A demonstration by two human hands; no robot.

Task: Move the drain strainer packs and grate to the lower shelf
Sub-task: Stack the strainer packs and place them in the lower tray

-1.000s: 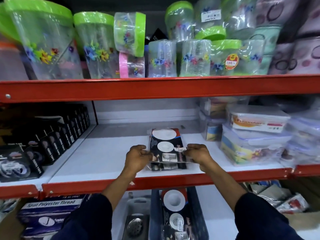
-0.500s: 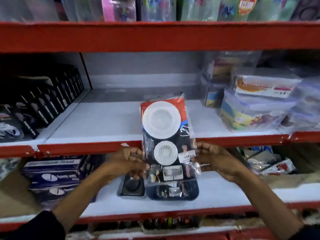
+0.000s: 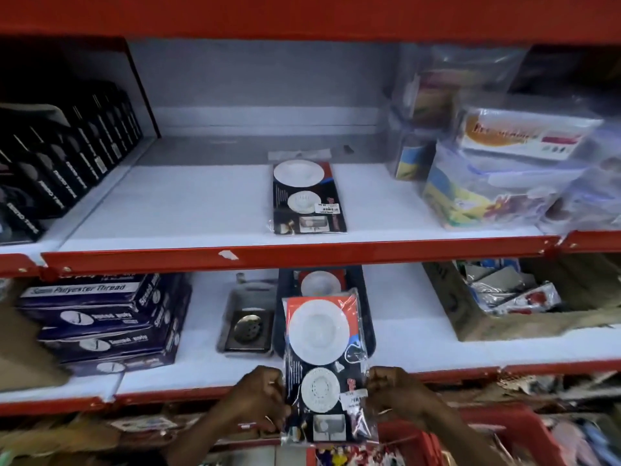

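Note:
I hold a drain strainer pack (image 3: 324,358), a clear bag over a red and black card with two white discs, upright in front of the lower shelf (image 3: 420,334). My left hand (image 3: 255,398) grips its left edge and my right hand (image 3: 396,395) grips its right edge. Behind it, a dark tray (image 3: 368,317) on the lower shelf holds another pack (image 3: 319,282). A square metal drain grate (image 3: 248,327) lies just left of that tray. One more strainer pack (image 3: 307,198) lies flat on the upper shelf (image 3: 188,203).
Dark thread boxes (image 3: 100,317) are stacked at the left of the lower shelf, and a cardboard box of packets (image 3: 517,304) sits at the right. On the upper shelf, black boxes (image 3: 60,156) stand left and plastic containers (image 3: 504,169) right. A red basket (image 3: 497,432) is below.
Both hands have carried the pack down from the upper shelf to the front of the lower shelf. The view has dropped with them, and one pack remains on the upper shelf.

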